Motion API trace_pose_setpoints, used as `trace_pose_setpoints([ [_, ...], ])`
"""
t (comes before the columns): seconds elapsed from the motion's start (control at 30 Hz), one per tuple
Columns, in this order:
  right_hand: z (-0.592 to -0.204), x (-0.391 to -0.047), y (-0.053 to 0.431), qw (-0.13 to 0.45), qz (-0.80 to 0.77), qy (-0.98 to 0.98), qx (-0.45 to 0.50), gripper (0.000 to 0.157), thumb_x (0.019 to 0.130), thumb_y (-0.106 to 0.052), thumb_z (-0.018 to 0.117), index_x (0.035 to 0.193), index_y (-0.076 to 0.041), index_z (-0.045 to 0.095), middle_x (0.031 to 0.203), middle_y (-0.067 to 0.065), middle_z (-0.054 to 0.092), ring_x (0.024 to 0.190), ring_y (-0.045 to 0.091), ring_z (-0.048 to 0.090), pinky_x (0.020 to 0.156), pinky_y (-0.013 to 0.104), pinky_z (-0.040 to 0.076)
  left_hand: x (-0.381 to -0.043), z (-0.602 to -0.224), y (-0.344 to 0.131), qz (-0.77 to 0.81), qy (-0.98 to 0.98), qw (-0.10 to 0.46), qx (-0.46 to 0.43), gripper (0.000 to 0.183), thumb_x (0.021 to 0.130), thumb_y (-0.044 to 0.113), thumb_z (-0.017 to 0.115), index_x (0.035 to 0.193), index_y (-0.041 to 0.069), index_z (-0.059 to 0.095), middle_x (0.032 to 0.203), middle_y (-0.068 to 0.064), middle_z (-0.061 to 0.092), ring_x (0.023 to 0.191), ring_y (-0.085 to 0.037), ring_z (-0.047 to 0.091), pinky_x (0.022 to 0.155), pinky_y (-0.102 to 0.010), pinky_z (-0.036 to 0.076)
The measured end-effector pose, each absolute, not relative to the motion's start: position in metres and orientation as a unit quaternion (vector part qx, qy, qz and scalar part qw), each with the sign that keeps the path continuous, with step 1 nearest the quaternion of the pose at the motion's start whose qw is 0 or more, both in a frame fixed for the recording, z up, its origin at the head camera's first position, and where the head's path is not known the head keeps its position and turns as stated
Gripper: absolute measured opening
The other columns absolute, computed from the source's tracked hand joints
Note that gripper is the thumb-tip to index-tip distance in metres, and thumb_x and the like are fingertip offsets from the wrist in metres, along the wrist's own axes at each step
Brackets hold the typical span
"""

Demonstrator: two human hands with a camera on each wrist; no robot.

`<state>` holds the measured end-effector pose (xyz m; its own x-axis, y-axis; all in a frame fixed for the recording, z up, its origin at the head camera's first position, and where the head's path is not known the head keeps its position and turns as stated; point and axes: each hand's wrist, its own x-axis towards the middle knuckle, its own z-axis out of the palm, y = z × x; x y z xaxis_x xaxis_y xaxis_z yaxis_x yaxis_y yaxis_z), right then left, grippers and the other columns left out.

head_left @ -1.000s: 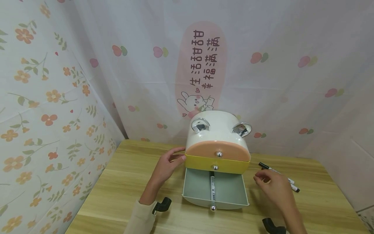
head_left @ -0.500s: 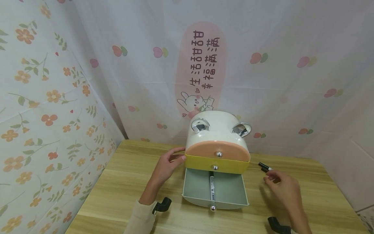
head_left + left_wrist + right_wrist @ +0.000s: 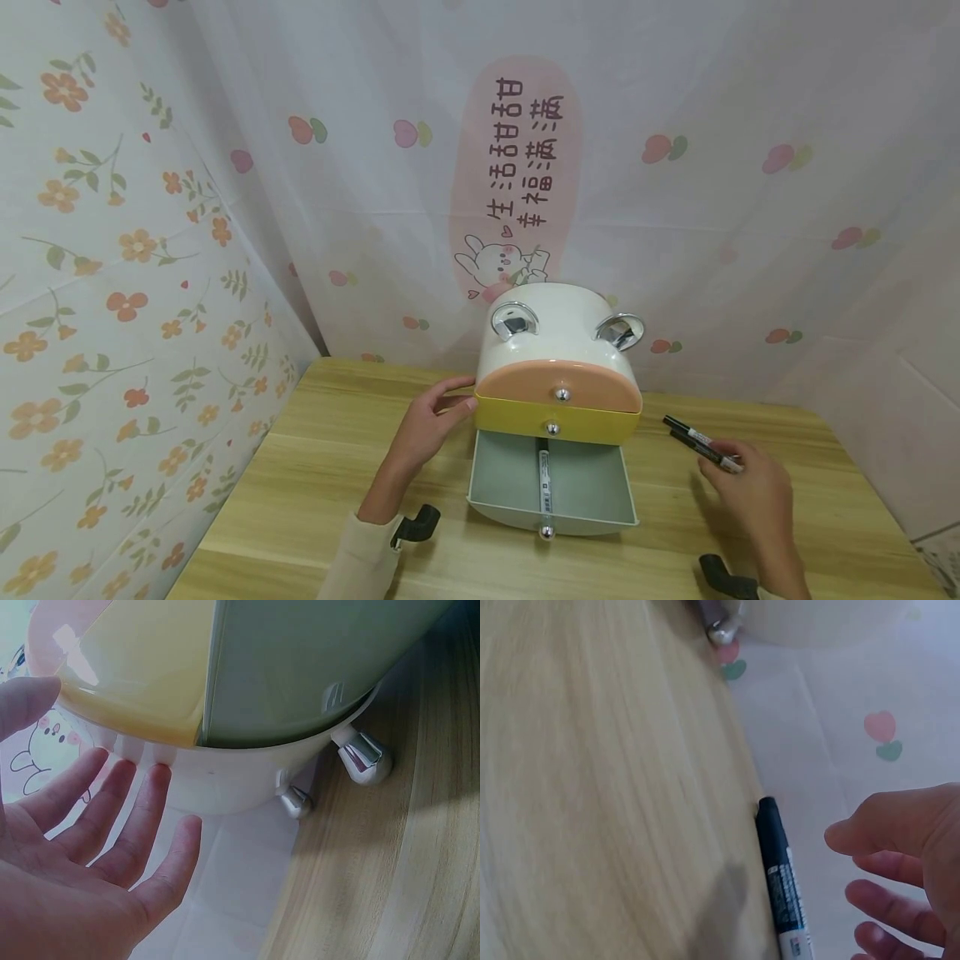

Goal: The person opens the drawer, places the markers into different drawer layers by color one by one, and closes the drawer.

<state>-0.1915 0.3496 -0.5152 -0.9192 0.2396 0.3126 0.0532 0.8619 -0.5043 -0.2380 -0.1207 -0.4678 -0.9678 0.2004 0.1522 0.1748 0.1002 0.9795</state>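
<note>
A small drawer cabinet (image 3: 551,329) with a white top, an orange drawer and a yellow drawer stands on the wooden table. Its bottom pale green drawer (image 3: 592,479) is pulled out, and a marker pen (image 3: 545,483) lies lengthwise in it. My left hand (image 3: 423,429) rests at the cabinet's left side, with loosely bent fingers (image 3: 154,799) right at its wall in the left wrist view. Over two more marker pens (image 3: 687,430) on the right hovers my right hand (image 3: 753,492), hiding their near ends. The right wrist view shows thumb and fingers parted beside a black-capped marker (image 3: 784,892).
Two shiny ear-like knobs (image 3: 621,332) stick out from the cabinet's top, and each drawer has a round silver knob (image 3: 547,532). Behind the wooden table (image 3: 315,467) hangs a printed curtain (image 3: 375,208); a floral one covers the left side.
My right hand has moved rightward from beside the cabinet to above the two markers, now covering their near ends and leaving the black far ends in sight. The left hand has stayed put.
</note>
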Motion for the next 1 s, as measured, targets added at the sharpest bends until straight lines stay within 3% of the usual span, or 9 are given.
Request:
trace_pose_setpoints([
  [0.3,-0.527,-0.194,0.366,0.190,0.247,-0.946,-0.091,0.043,0.081,-0.024,0.079,0.114,0.000,0.067,0.117,0.032,0.057,0.105,0.046,0.048,0.095,0.062,0.027,-0.238,-0.468,-0.121,0.656,0.745,0.008,0.123,0.038,0.092,0.041,0.069,0.127,0.030,0.063,0.130,0.005,0.060,0.115,-0.018,0.061,0.092,-0.044,0.053],
  [0.6,-0.533,-0.191,0.378,0.172,0.237,-0.948,-0.122,0.039,0.082,-0.022,0.077,0.111,0.002,0.066,0.115,0.030,0.060,0.104,0.045,0.050,0.095,0.060,0.028,-0.238,-0.469,-0.121,0.658,0.742,0.006,0.126,0.038,0.092,0.040,0.069,0.127,0.029,0.063,0.131,0.006,0.059,0.116,-0.020,0.061,0.091,-0.043,0.053],
  [0.8,-0.534,-0.189,0.381,0.171,0.236,-0.948,-0.128,0.037,0.083,-0.023,0.076,0.109,0.002,0.068,0.108,0.029,0.063,0.097,0.043,0.052,0.090,0.058,0.031,-0.237,-0.468,-0.121,0.655,0.746,0.006,0.120,0.039,0.091,0.041,0.069,0.128,0.029,0.063,0.133,0.005,0.058,0.118,-0.026,0.059,0.092,-0.047,0.052],
  [1.0,-0.535,-0.185,0.382,0.182,0.239,-0.946,-0.117,0.034,0.081,-0.022,0.078,0.104,0.001,0.070,0.101,0.026,0.067,0.091,0.042,0.056,0.089,0.054,0.033,-0.237,-0.467,-0.120,0.656,0.745,0.004,0.122,0.038,0.091,0.040,0.070,0.127,0.029,0.063,0.131,0.005,0.060,0.118,-0.024,0.060,0.093,-0.051,0.051],
])
